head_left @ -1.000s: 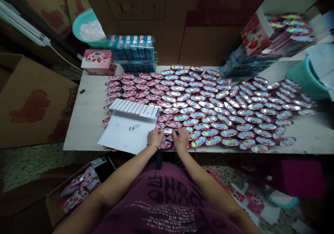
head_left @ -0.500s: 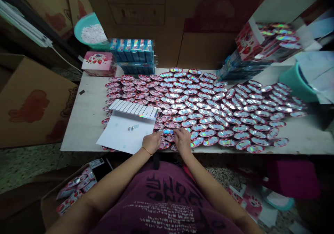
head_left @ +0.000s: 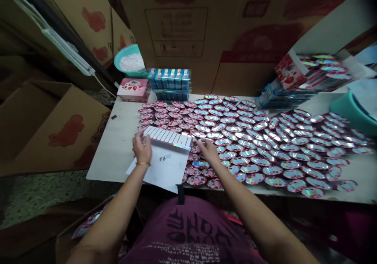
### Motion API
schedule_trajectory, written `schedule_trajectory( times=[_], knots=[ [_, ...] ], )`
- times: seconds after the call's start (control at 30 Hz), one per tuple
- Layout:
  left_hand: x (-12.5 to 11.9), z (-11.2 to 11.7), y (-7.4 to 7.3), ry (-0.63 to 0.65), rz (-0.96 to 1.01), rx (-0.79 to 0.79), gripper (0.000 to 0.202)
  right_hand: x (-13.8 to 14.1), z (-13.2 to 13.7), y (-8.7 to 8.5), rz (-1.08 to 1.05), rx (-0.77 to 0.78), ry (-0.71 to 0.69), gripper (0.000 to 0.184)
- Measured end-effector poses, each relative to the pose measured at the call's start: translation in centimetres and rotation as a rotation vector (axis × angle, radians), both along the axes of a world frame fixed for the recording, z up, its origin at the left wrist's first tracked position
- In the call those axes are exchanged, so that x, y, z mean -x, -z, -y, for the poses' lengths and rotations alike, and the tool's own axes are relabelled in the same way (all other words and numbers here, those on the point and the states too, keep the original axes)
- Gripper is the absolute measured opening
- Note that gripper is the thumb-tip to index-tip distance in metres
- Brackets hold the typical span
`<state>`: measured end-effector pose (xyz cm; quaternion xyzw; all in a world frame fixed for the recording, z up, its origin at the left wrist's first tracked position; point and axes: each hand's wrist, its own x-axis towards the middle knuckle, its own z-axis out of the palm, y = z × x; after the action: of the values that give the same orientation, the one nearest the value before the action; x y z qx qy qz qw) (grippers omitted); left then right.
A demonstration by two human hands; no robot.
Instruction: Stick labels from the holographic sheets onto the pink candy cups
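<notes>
My left hand (head_left: 142, 148), with a thin gold-coloured bracelet, is at the left edge of a white sticker sheet (head_left: 176, 169), thumb and fingers closed around its edge. A strip of white, finger-shaped labels (head_left: 167, 136) runs along the sheet's top; a couple of small shiny scraps (head_left: 165, 158) lie on its face. Just right of the sheet, my right hand (head_left: 208, 150) hovers over the packs with its fingers loosely apart. Rows of upright packs with oval tops (head_left: 253, 160) fill the table. Many tops carry shiny silver stickers; those on the left are plain pink.
Behind the packs stand a pink strawberry box (head_left: 134, 90), stacked blue packs (head_left: 169, 81) and a teal bowl of white pieces (head_left: 131, 61). An open box of packs (head_left: 290, 73) and a teal bucket (head_left: 355, 112) stand right. Cardboard boxes (head_left: 76, 114) are at left.
Both hands have left the pack they were touching together. My left hand has moved left to the sheet's edge, my right hand slightly up. The camera view has shifted.
</notes>
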<state>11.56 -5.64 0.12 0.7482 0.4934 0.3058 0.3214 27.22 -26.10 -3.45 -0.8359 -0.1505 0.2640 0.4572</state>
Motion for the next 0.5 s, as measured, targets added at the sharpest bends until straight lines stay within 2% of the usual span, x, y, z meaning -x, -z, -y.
schedule_trajectory(
  times=[0.03,0.07,0.13,0.2,0.27,0.37,0.43,0.5],
  knots=[
    [0.1,-1.9,0.2,-0.089,0.044,0.135,0.046,0.2,-2.3,-0.2,-0.104,0.003,0.061,0.044],
    [0.1,-3.4,0.5,-0.125,0.082,0.297,0.052,0.6,-4.3,-0.2,-0.205,-0.026,0.131,0.048],
    [0.4,-5.1,1.2,-0.121,0.15,0.594,0.06,1.9,-7.3,-0.2,-0.373,-0.134,0.241,0.051],
    [0.9,-5.4,1.9,-0.074,0.206,0.704,0.061,3.2,-8.2,0.0,-0.445,-0.235,0.303,0.043],
    [1.5,-4.8,2.0,0.008,0.246,0.628,0.06,4.2,-7.0,0.0,-0.406,-0.311,0.303,0.033],
    [1.5,-3.1,1.1,0.224,0.282,0.526,0.059,5.5,-2.6,-0.8,-0.281,-0.365,0.299,0.019],
    [0.3,-1.4,-0.1,0.362,0.259,0.45,0.056,6.5,0.6,-1.8,-0.214,-0.364,0.415,0.013],
    [-1.8,1.1,-1.6,0.506,0.234,0.402,0.055,7.3,3.4,-2.9,-0.16,-0.425,0.534,0.014]
  ],
)
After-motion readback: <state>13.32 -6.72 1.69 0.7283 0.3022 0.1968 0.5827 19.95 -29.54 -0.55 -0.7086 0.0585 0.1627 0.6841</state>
